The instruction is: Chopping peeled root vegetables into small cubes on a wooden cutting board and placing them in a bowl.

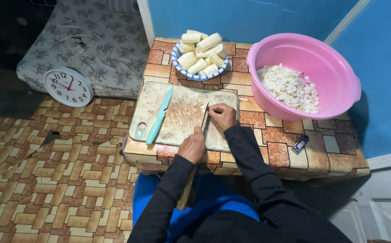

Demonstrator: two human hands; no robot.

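Left hand (192, 146): closed around the handle of a knife (204, 115), near edge of the chopping board (177, 118); blade runs away from the person, tip down on the board.

Right hand (222, 115): fingers curled and pressed together over a small pale piece (203, 107) at the board's far right part, just beside the blade. Both arms in black sleeves.

Chopping board: pale green, worn, lying flat on the bench (290, 144), which is covered in a brown tile-pattern cloth.

Second knife (160, 116): teal, lying untouched on the board's left side, well apart from both hands.

Bowl (176, 50): blue-and-white rim, at the bench's far edge, heaped with peeled pale chunks (201, 51).

Basin (339, 81): pink plastic, on the right of the bench, holding thin pale slices (290, 87).

Small dark packet (300, 144): on the bench, right of the board.

Wall clock (67, 87): round, white, lying on the floor beside a flowered mattress (101, 40).
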